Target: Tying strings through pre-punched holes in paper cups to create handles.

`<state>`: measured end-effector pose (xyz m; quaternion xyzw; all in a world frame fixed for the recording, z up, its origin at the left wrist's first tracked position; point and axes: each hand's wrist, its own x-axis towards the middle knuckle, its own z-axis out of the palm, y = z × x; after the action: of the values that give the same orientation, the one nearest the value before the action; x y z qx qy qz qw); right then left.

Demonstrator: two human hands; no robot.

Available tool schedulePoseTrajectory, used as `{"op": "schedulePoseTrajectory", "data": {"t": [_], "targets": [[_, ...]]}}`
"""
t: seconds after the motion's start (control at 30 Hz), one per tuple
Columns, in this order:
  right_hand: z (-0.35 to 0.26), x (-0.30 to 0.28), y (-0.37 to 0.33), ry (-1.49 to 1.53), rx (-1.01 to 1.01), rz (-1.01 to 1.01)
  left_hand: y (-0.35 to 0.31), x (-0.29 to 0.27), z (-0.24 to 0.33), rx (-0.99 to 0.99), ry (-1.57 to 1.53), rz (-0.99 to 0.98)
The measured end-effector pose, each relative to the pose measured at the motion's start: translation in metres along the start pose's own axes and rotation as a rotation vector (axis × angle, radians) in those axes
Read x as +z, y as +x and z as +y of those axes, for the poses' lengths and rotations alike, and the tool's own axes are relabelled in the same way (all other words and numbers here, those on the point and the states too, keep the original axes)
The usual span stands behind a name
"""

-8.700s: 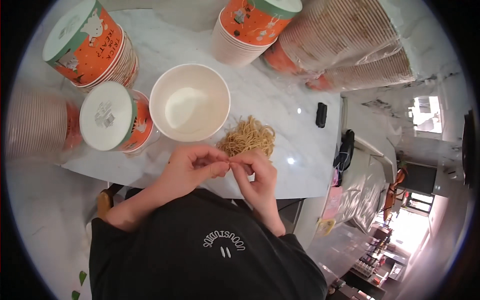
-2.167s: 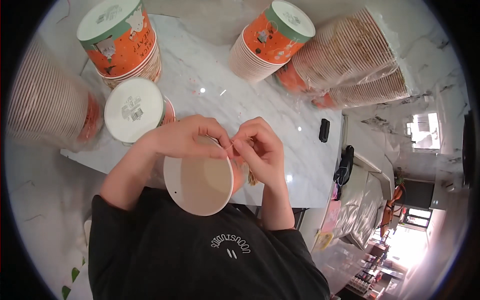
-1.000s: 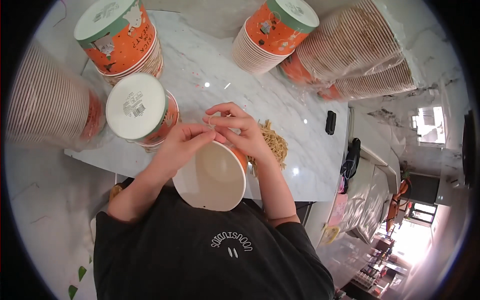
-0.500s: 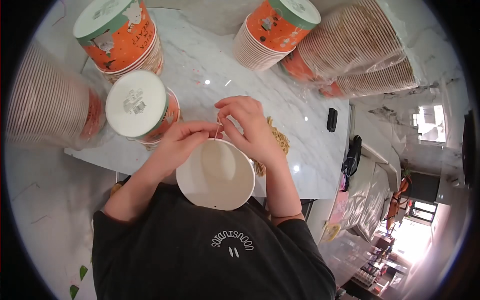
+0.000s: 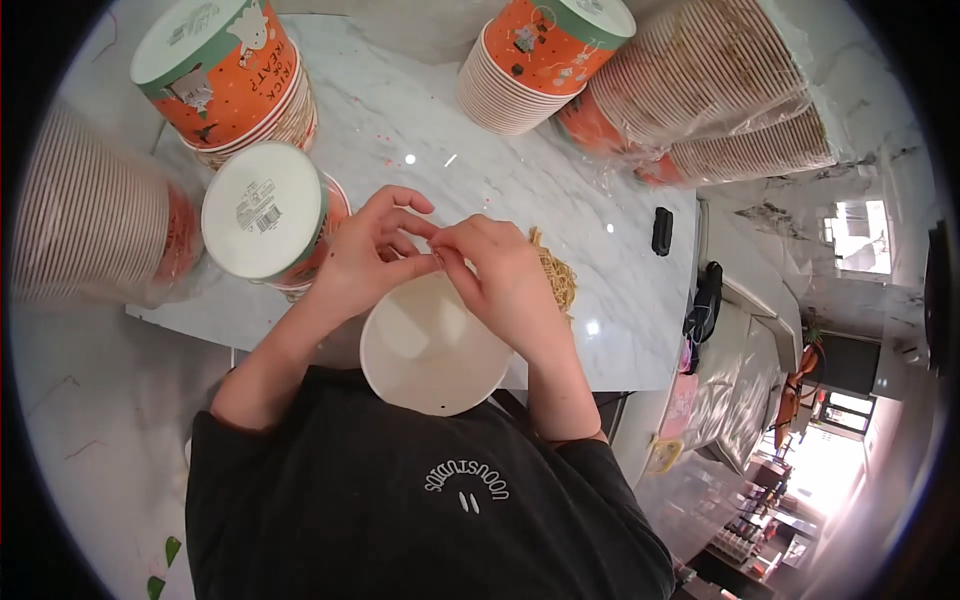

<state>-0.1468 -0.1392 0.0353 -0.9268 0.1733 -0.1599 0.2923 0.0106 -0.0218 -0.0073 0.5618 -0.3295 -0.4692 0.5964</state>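
Note:
A white paper bowl (image 5: 430, 350) is held close to my chest, tipped so its empty inside faces up at the camera. My left hand (image 5: 368, 250) and my right hand (image 5: 500, 275) meet at its far rim, fingertips pinched together there. Whatever small thing sits between the fingertips is too small to make out. Behind my right hand, a pile of pale yellow noodles (image 5: 555, 275) lies on the white marble table (image 5: 450, 150), partly hidden by the hand.
Stacks of orange paper bowls stand upside down around the table: one at the left (image 5: 268, 215), one at the back left (image 5: 225, 75), one at the back (image 5: 545, 55). Plastic-wrapped sleeves of bowls lie at the right (image 5: 720, 90) and left (image 5: 80, 220). A small black object (image 5: 662, 230) rests near the right edge.
The bowl, earlier standing on the table with both hands at the noodles, is now lifted to my chest. Over the last second it dropped slightly lower, hands staying at its rim.

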Motion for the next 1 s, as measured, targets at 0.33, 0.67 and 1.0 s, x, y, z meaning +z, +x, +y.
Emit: {"op": "schedulePoseTrajectory", "data": {"t": [0.33,0.67,1.0], "targets": [[0.002,0.006,-0.006,0.403,0.167,0.147,0.006,-0.007,-0.004,0.388,0.302,-0.057],[0.003,0.007,-0.01,0.303,0.224,0.096,0.015,-0.011,-0.006,0.658,0.556,-0.056],[0.009,0.022,-0.011,0.733,0.375,0.154,0.01,-0.014,0.005,0.549,0.458,-0.072]]}}
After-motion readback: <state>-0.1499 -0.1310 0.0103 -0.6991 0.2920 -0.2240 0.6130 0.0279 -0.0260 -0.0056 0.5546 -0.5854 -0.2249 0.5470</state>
